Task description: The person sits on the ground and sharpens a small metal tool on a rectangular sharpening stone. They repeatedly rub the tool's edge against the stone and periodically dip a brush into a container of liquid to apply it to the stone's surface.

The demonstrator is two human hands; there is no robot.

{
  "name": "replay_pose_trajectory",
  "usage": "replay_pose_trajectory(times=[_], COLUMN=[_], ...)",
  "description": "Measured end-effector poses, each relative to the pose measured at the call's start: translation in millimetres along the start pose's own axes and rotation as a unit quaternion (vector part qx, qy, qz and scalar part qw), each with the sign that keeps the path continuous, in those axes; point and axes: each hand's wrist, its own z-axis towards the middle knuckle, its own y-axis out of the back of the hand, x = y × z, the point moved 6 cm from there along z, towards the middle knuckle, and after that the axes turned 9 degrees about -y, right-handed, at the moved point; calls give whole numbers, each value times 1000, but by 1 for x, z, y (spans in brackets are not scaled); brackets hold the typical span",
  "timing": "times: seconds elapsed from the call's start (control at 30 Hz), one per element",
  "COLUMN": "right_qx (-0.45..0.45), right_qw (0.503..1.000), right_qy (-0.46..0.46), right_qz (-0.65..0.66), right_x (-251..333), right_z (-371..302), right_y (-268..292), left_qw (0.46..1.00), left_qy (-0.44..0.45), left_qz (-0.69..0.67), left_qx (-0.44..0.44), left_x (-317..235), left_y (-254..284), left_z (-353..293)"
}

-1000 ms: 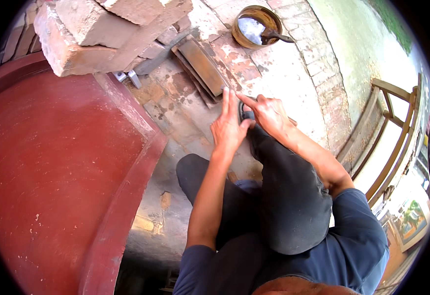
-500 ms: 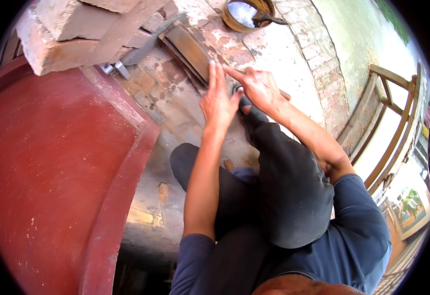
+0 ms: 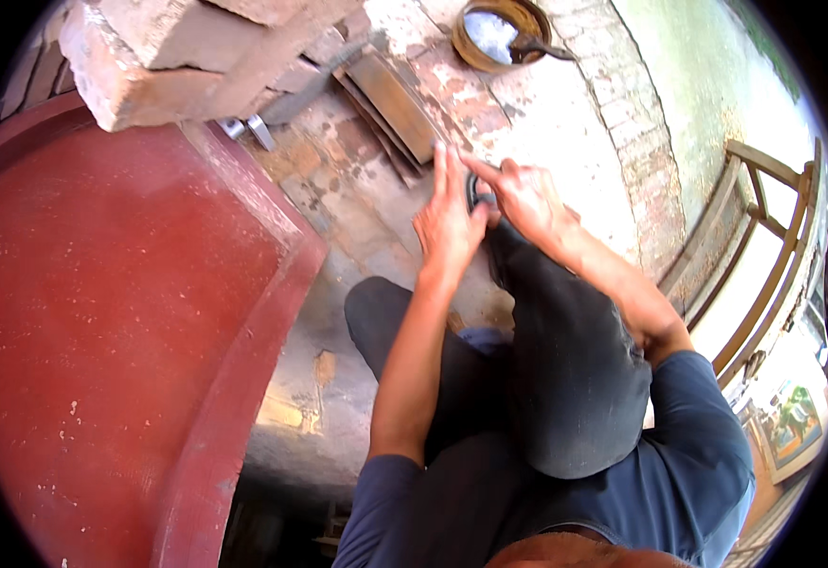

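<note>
Both hands meet at the near end of a brown, flat rectangular block (image 3: 395, 106), which lies on the brick floor with a thin slab along its left side. My left hand (image 3: 447, 227) has its first fingers stretched forward, the fingertips by the block's near corner, and its thumb reaches toward the other hand. My right hand (image 3: 530, 204) is curled, its index finger pointing at the left fingertips. A bit of brown, handle-like wood shows past the right wrist; the rest is hidden under the hands. A dark shoe (image 3: 475, 189) is partly visible between them.
A round bowl (image 3: 464, 49) with pale liquid and a dark-handled tool (image 3: 548, 49) stands beyond. Left are a large red-painted panel (image 3: 130, 312) and stacked rough bricks (image 3: 163, 90). A wooden bench-like frame (image 3: 764, 275) stands at the right.
The whole view has shifted, so everything sits farther right in the picture. Against the block, both hands have come a little nearer to me, keeping the same pose.
</note>
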Motion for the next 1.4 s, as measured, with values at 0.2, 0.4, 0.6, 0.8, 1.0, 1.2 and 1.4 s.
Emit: replay_pose_trajectory(times=[0.2,0.4,0.6,0.8,1.0,1.2,1.4], right_qx=[6,0,-29,-18,-6,-42,36], right_qw=[999,998,999,999,1000,998,993], right_qy=[16,-13,26,-19,-3,16,-42], right_qz=[-29,-56,-33,23,13,-35,-102], right_x=[19,-14,12,3,6,9,-11], right_z=[22,-9,18,2,6,18,-7], right_y=[5,-16,-2,-7,2,-1,-16], left_qw=[994,999,997,996,994,997,999], left_qy=[-37,15,-19,-37,-66,-7,-33], left_qz=[24,16,24,4,20,1,22], left_qx=[-104,39,-70,-84,-90,-71,1], left_x=[2,-15,-1,0,-1,-4,-9], left_y=[21,0,16,2,7,18,-4], left_z=[15,-3,12,1,3,17,-6])
